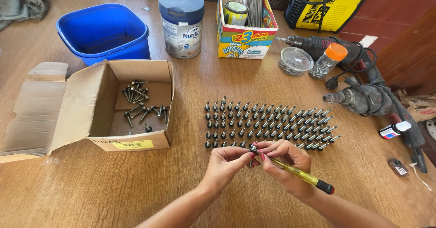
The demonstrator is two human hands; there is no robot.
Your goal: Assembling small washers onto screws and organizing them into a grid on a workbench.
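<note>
Head view, hands: I see my left hand and right hand meeting over the near edge of the wooden table.
Left fingers: pinched narrow on a single screw, held at its head; the shank points down and is partly hidden.
Right fingers: wrapped around a yellow screwdriver with a black end cap; its tip meets the screw head between both hands.
Screw position: just in front of the screw rows, above the table, not resting on it.
Screw rows: many dark screws stand head down, points up, in ordered lines at table centre, directly beyond my hands.
Cardboard box: open, left of the rows, with loose screws lying in it.
Blue tub: behind the cardboard box, touching or nearly touching it; I cannot tell which.
Tin can: upright with a blue lid, right of the blue tub.
Colourful carton: beside the tin can, holding metal rods and a small can.
Clear bowl: right of the carton, filled with small fasteners.
Jar with orange lid: lying tilted beside the clear bowl.
Power drills: two units at the right edge, cables tangled between them.
Yellow welder: far right corner.
</note>
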